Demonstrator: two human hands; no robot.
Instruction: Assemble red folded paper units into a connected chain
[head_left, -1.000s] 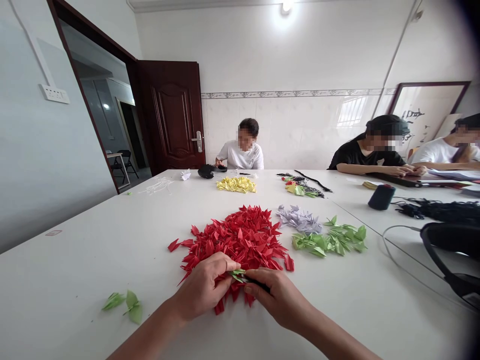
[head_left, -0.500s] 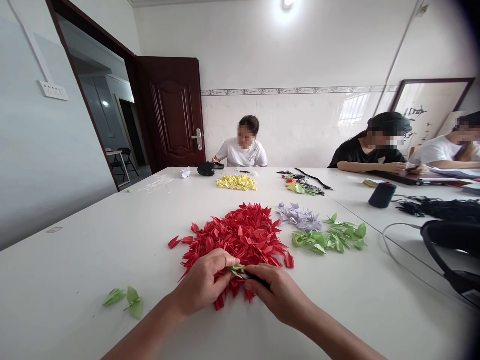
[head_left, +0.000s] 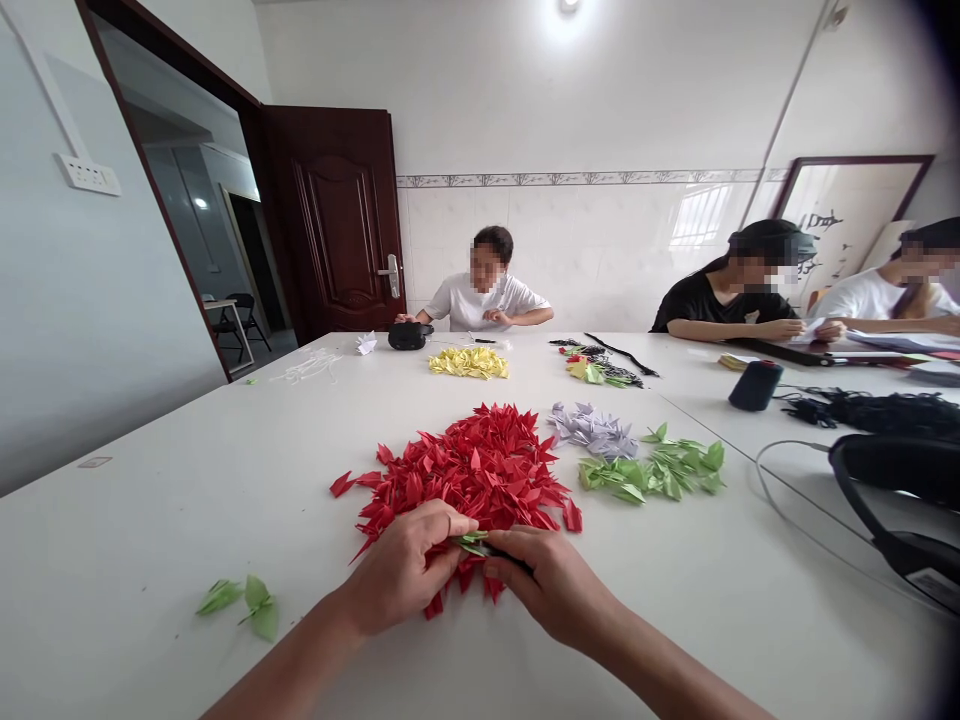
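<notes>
My left hand (head_left: 409,562) is closed, its thumb and fingers pinching a small green folded paper crane (head_left: 472,541). Against the crane's right side, my right hand (head_left: 555,578) grips a slim dark tool (head_left: 516,562); its tip is too small to make out, and the fingers cover much of it. Both hands are over the near edge of a heap of red folded paper cranes (head_left: 480,460). On the table to the left lie two more green paper cranes (head_left: 260,607), one with its wings spread.
Beyond the red heap are pale lilac (head_left: 592,432), green (head_left: 682,468) and yellow (head_left: 469,363) paper piles. At right stand a dark thread spool (head_left: 755,386) and a black headset-like device (head_left: 885,540) with a cable. Several people sit around the white table (head_left: 315,640).
My hands keep the same grip on the crane and tool. The view has shifted slightly. The person across the table has raised one hand to the chest.
</notes>
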